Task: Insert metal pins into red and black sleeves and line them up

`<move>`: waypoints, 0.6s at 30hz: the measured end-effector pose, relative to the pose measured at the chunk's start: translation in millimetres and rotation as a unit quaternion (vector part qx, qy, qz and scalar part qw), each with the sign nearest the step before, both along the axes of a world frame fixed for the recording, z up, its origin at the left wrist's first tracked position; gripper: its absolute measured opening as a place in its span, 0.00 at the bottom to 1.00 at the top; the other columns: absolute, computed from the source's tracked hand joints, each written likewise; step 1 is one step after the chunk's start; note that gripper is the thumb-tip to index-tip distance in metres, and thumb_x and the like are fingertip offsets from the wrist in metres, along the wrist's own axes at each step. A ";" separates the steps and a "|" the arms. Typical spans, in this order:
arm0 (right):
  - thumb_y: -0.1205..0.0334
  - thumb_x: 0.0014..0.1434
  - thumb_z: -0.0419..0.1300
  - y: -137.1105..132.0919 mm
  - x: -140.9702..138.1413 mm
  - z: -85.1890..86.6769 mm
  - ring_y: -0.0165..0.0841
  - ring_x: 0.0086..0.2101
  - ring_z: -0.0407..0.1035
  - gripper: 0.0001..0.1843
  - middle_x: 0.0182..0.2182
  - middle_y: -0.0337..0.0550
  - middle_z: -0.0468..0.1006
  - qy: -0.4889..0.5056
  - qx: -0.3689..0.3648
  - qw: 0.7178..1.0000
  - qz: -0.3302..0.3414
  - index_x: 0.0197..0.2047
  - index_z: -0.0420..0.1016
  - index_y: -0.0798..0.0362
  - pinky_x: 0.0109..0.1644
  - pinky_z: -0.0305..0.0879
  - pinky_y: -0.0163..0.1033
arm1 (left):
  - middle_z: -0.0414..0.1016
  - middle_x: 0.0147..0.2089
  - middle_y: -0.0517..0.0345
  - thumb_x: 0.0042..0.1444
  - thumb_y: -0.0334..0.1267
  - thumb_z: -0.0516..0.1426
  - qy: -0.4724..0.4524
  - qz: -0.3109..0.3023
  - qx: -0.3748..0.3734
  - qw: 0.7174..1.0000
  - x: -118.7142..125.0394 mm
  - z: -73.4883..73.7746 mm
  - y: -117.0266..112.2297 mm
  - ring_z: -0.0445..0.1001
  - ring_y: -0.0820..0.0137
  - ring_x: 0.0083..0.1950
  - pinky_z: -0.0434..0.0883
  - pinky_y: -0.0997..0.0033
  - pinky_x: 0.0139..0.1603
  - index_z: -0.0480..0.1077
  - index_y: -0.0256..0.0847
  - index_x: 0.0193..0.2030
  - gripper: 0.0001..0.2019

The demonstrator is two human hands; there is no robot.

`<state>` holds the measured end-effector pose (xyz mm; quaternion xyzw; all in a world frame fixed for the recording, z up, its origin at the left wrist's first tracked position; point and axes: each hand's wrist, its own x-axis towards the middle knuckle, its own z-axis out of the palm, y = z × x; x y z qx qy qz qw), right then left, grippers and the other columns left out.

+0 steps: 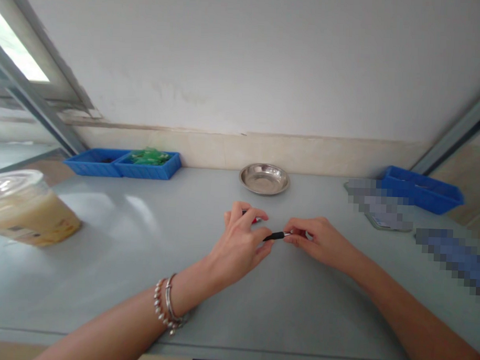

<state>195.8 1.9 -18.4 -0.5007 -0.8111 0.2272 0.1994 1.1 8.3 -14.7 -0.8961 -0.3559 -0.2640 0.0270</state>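
Over the middle of the grey table, my left hand (241, 238) pinches one end of a slim black pen-like piece (276, 236) between thumb and finger. A small red and black item (255, 220) shows among the same hand's other fingers; its kind is not clear. My right hand (316, 238) closes its fingertips on the silvery other end of the black piece, which lies about level between both hands. Just beyond the hands stands a shallow round metal dish (264, 190).
At the back left is a blue divided tray (146, 171) with green pieces (150, 156) in one compartment. Another blue tray (424, 191) sits at the back right, near two blurred-out flat objects. A large lidded drink cup (30, 209) stands at the left.
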 end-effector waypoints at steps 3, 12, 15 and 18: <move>0.55 0.55 0.49 -0.4 -0.1 0.7 0.20 0.22 0.56 0.14 0.20 0.36 0.66 -0.010 -0.009 1.000 -0.001 0.30 0.69 0.56 0.28 0.50 0.26 | 0.66 0.45 0.53 0.50 0.37 0.55 0.001 -0.004 0.003 1.000 0.0 -0.7 -0.2 0.55 0.64 0.46 0.59 0.62 0.39 0.72 0.42 0.31 0.06; 0.54 0.52 0.53 -0.9 0.4 1.6 0.22 0.24 0.61 0.14 0.23 0.38 0.69 0.017 -0.029 0.999 -0.028 0.37 0.70 0.54 0.29 0.54 0.26 | 0.66 0.47 0.54 0.50 0.37 0.55 0.000 -0.006 0.012 1.000 -1.0 -0.4 0.9 0.55 0.65 0.45 0.59 0.65 0.38 0.72 0.41 0.32 0.06; 0.55 0.53 0.52 0.2 0.7 0.0 0.22 0.24 0.60 0.13 0.21 0.37 0.68 0.016 -0.023 0.999 -0.019 0.34 0.70 0.55 0.28 0.52 0.26 | 0.66 0.47 0.55 0.50 0.38 0.55 -0.002 -0.010 0.016 1.000 -0.7 -1.4 1.2 0.56 0.65 0.45 0.58 0.66 0.38 0.72 0.42 0.32 0.06; 0.55 0.54 0.51 0.6 0.7 -1.4 0.21 0.23 0.58 0.13 0.20 0.37 0.67 0.010 -0.010 1.000 -0.010 0.32 0.70 0.56 0.27 0.50 0.25 | 0.65 0.48 0.56 0.50 0.38 0.54 0.000 -0.012 0.018 1.000 -1.0 -2.4 1.2 0.56 0.66 0.45 0.58 0.67 0.38 0.72 0.42 0.32 0.06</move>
